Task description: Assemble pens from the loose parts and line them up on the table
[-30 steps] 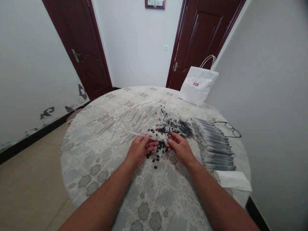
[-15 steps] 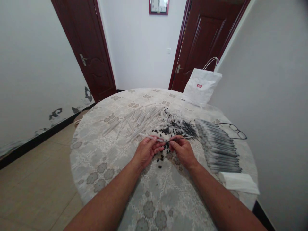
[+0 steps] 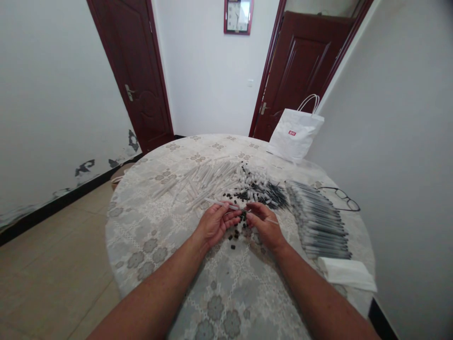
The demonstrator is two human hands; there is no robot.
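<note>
Over the middle of the table, my left hand pinches a translucent white pen barrel between thumb and fingers, its far end sticking out to the left. Close beside it, my right hand has its fingers closed on a thin pen refill, whose pale end shows past the hand. The fingertips of both hands nearly meet at the barrel's right end; whether refill and barrel touch is too small to tell. Small black plugs lie scattered below and between the hands.
Behind my hands lie a heap of loose barrels, a pile of small white parts and dark refills. To the right are a row of pens, eyeglasses, a folded white cloth or paper and a white paper bag.
My right hand has turned, so the refill's pale end now slants lower to the right. My left hand keeps its hold on the barrel. The camera has tilted up slightly.
</note>
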